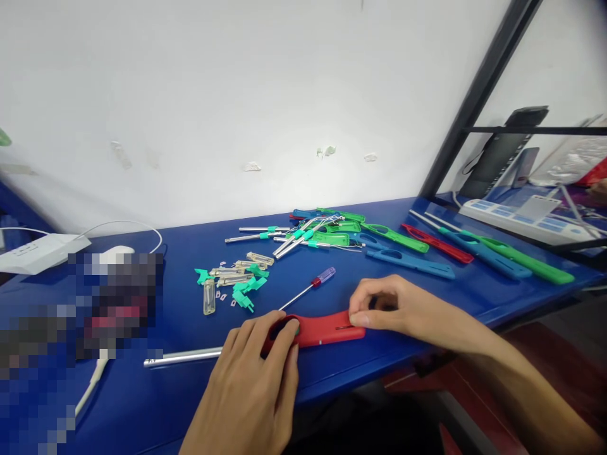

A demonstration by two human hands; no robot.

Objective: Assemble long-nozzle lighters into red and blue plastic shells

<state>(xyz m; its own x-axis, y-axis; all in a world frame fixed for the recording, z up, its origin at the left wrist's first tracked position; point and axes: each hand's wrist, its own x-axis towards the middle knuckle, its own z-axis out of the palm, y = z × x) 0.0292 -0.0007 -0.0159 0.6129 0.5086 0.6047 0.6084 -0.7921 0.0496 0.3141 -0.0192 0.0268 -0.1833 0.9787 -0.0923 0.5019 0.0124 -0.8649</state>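
A red utility lighter with a long silver tube lies near the table's front edge, its tube pointing left. My left hand is closed over the finger-loop end, with fingertips at the green trigger. At the other end of the handle, my right hand grips the red casing between thumb and fingers. A screwdriver with a purple and red handle rests just behind the lighter. Clear fuel tanks and green triggers lie loose at the left, with tiny pale pieces among them.
Silver lighter tubes with wires are heaped at the back. Blue casings, green casings and a red casing lie to the right. Assembled lighters sit beside a black rack and power strip. A blurred patch covers the left.
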